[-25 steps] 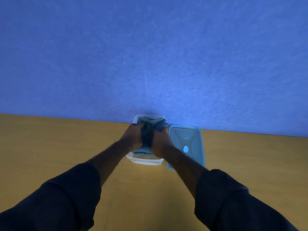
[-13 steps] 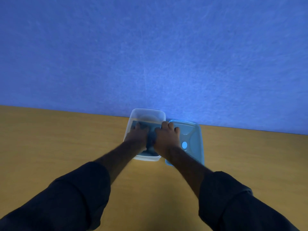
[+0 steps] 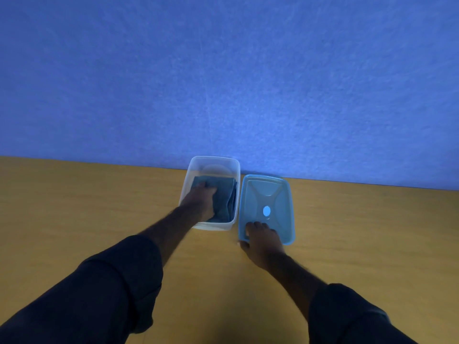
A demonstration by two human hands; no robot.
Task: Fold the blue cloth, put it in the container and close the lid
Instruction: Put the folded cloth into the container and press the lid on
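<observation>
The folded blue cloth [image 3: 224,197] lies inside the clear plastic container [image 3: 213,161] at the far edge of the table. My left hand [image 3: 200,199] rests flat on the cloth inside the container, fingers spread, pressing it down. The light blue lid [image 3: 267,194] lies flat on the table just right of the container. My right hand [image 3: 262,240] is at the lid's near left corner, fingers over the rim and thumb at its outer edge.
The wooden table [image 3: 74,207] runs wide to both sides. A blue wall [image 3: 223,70] stands directly behind the container and lid. My dark sleeves fill the lower corners.
Both hands pushed the cloth down into the container. Then my right hand left the cloth and moved right and nearer to the lid's near corner. My left hand stayed on the cloth.
</observation>
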